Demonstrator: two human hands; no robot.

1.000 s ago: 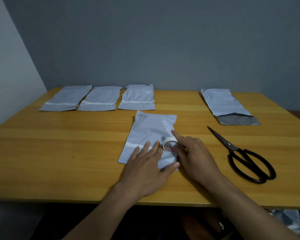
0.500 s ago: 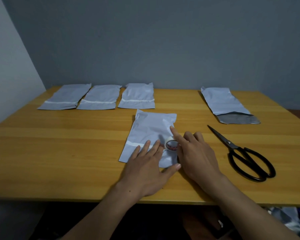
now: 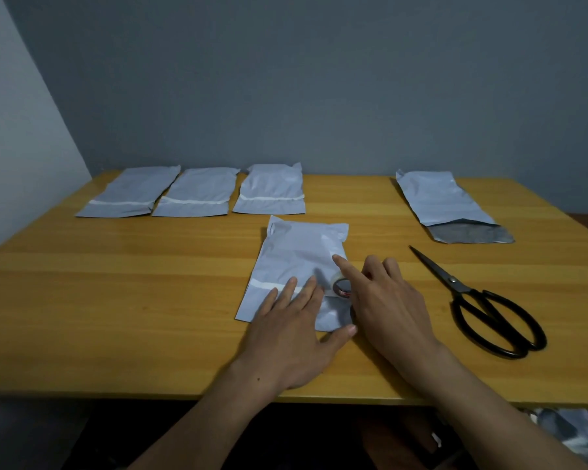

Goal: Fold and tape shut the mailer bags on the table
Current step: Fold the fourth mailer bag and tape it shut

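Grey mailer bag: left hand presses spread flat on its near end; right hand pinches the half-covered tape roll at its right edge, thumb hidden.

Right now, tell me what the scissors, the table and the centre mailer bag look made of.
Scissors: metal, with dark matte blades and glossy black handle loops, likely painted.
Table: wood or wood-look laminate, with streaky grain and a smooth satin sheen.
Centre mailer bag: thin plastic film, pale grey, with soft creases and a faint shine.
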